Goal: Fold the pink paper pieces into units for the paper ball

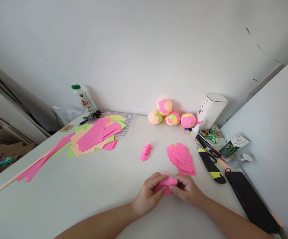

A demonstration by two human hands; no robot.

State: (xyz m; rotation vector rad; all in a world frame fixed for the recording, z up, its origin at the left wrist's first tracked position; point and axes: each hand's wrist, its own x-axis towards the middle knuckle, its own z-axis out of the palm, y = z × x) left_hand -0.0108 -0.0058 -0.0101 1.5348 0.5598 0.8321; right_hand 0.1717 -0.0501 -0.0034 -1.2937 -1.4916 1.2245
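Observation:
My left hand (147, 194) and my right hand (187, 190) meet low in the middle of the white table (89, 189). Both pinch one small pink paper piece (168, 182), which lies folded between the fingertips, just above the tabletop. A stack of pink paper squares (181, 158) lies just beyond my right hand. A short row of folded pink units (145, 151) stands beyond my left hand.
Sheets of pink, peach and green paper (95, 136) and long paper strips (34, 167) lie at the left. Several paper polyhedra (171, 115) sit by the wall. A bottle (83, 98), keys (92, 116), a white box (210, 110), a utility knife (212, 166) and a black phone (252, 201) crowd the edges.

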